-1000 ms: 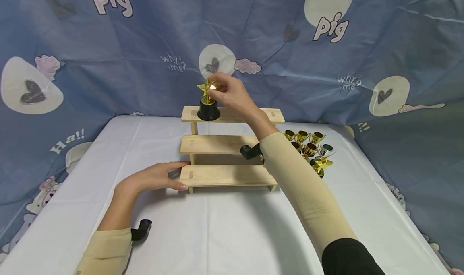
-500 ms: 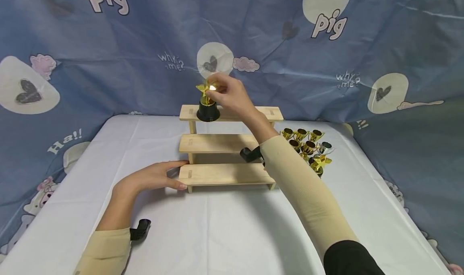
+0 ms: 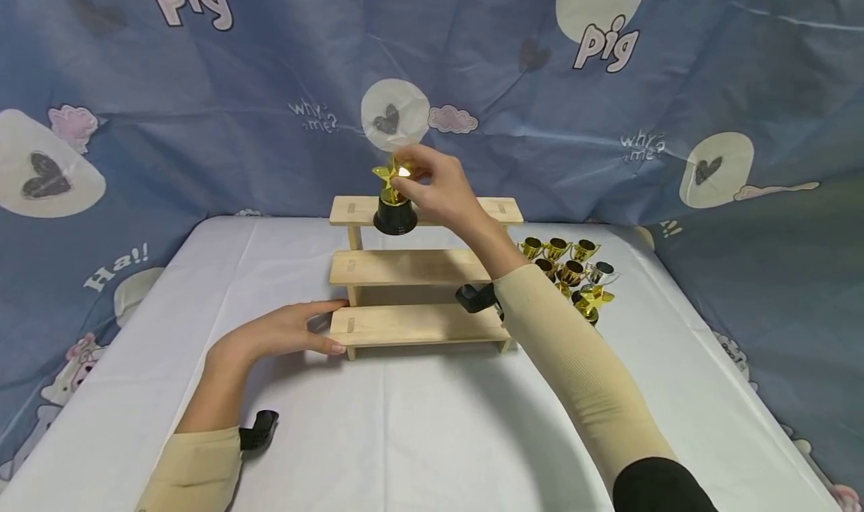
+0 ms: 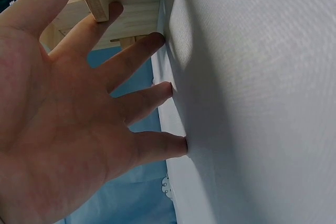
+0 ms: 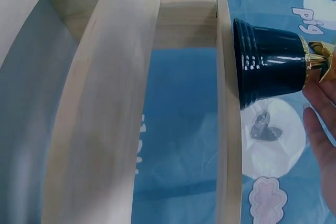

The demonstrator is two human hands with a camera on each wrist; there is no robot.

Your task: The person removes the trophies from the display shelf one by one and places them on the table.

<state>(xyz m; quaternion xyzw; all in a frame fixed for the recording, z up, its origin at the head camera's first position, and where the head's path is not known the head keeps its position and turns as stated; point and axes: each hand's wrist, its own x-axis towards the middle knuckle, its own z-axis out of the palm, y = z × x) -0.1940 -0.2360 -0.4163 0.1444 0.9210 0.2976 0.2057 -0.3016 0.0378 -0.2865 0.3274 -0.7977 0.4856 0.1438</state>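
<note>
My right hand point(image 3: 435, 186) pinches a small trophy point(image 3: 395, 217) by its gold star top, the fingers partly hiding the star. The trophy is upright, its black base at the left part of the top shelf point(image 3: 344, 209) and overlapping that shelf's front edge in the head view. In the right wrist view the black base point(image 5: 273, 61) is right at the board's upper face. My left hand point(image 3: 280, 332) is at the left end of the three-step wooden stand point(image 3: 418, 324), thumb by the lowest shelf's front corner. Its fingers point(image 4: 139, 59) are straight and spread, tips along the white cloth.
Several gold cup trophies point(image 3: 571, 272) stand in a group right of the stand, with one silver cup point(image 3: 601, 273) and a gold star trophy point(image 3: 594, 299). A white cloth point(image 3: 432, 429) covers the table. A blue printed curtain point(image 3: 270, 62) hangs close behind the stand.
My right hand has shifted the trophy a little to the right and toward the top shelf's front edge. The left hand stays at the stand's end. The head view has drifted slightly.
</note>
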